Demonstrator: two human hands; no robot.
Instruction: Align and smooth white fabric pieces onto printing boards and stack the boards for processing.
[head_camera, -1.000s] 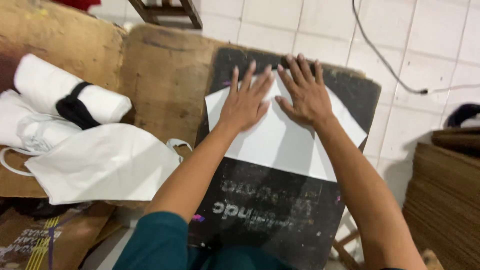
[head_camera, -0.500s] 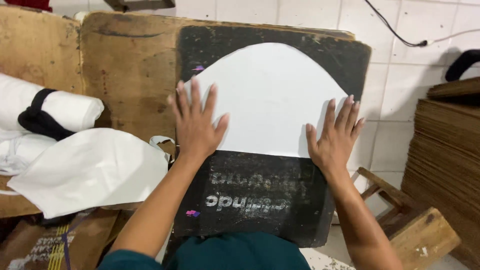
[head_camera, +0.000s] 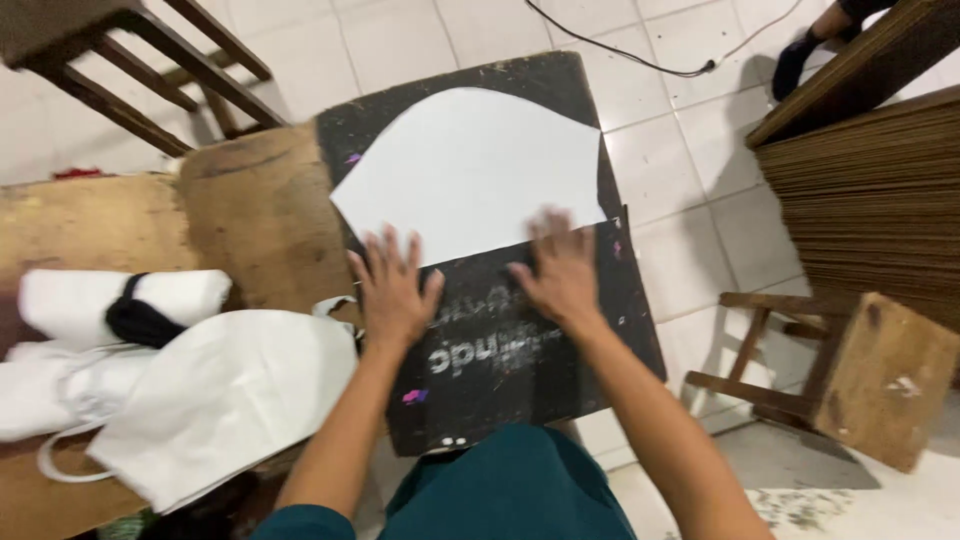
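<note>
Both my hands, left (head_camera: 392, 292) and right (head_camera: 562, 272), lay flat with fingers spread, gripping nothing, on the black board (head_camera: 520, 350) at the white sheet's (head_camera: 470, 170) near edge, smoothing it, I judged; next needed even pressure.

Both hands are lying flat, fingers spread, on a black board (head_camera: 520, 360) that is resting on the wooden surface (head_camera: 240, 220). The left hand (head_camera: 392, 290) is pressing near the lower left edge of a white curved-top sheet (head_camera: 470, 170) lying on the board. The right hand (head_camera: 560, 272), motion-blurred, is touching the sheet's lower right edge. A stack of white fabric bags (head_camera: 210, 395) is lying to the left, beside a white roll bound with a black band (head_camera: 130, 310). A wooden stool (head_camera: 850, 370) is standing on the tiled floor (head_camera: 680, 150) to the right, near stacked cardboard sheets (head_camera: 880, 200).
</note>
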